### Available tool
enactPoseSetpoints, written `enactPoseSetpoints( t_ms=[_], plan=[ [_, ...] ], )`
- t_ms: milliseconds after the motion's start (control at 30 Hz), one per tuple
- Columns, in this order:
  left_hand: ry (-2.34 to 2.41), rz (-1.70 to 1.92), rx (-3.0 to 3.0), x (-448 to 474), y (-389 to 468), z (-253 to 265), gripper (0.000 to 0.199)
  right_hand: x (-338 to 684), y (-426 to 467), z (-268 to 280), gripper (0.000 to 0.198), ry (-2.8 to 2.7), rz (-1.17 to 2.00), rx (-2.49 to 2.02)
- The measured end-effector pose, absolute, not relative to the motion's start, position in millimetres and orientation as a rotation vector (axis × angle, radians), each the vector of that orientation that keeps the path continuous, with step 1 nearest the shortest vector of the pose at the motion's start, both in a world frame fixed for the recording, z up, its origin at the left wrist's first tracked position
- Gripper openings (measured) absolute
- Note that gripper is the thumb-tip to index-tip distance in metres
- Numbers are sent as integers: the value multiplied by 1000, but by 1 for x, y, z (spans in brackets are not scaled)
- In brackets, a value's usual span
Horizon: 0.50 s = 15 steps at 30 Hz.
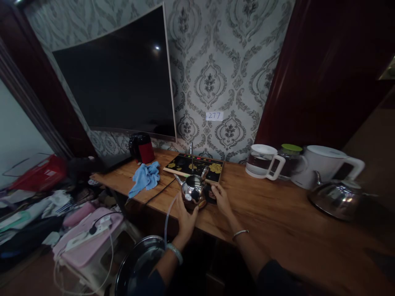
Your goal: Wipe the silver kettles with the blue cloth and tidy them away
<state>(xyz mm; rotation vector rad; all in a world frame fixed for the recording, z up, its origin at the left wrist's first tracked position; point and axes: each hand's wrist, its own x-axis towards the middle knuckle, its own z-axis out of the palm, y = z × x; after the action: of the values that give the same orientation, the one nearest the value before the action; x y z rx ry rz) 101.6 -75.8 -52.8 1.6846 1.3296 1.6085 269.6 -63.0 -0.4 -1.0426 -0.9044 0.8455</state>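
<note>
A small shiny metal kettle is at the table's front edge, its spout pointing left and its open top facing up. My left hand is closed around its lower left side. On the other side of the kettle, my right hand is pinched at a dark, flat thing whose kind I cannot make out. Just behind the kettle lies a black tea-stove panel with gold flowers and lit red marks. A thin metal tap rises from it.
A blue cloth and a red-black electric kettle are to the left. Jugs and another metal kettle stand right. Below are a black bucket, a clear hose and a pink stool with a power strip.
</note>
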Motion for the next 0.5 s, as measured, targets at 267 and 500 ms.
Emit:
enactPoseSetpoints(
  t_ms=[267,500],
  plan=[
    [1344,1604,1690,105,-76,-57,81,261,-73,-14,45,-978,704,-1118],
    [1375,1677,1687,106,-73,-67,73,262,-69,-19,50,-965,740,-1118]
  ],
)
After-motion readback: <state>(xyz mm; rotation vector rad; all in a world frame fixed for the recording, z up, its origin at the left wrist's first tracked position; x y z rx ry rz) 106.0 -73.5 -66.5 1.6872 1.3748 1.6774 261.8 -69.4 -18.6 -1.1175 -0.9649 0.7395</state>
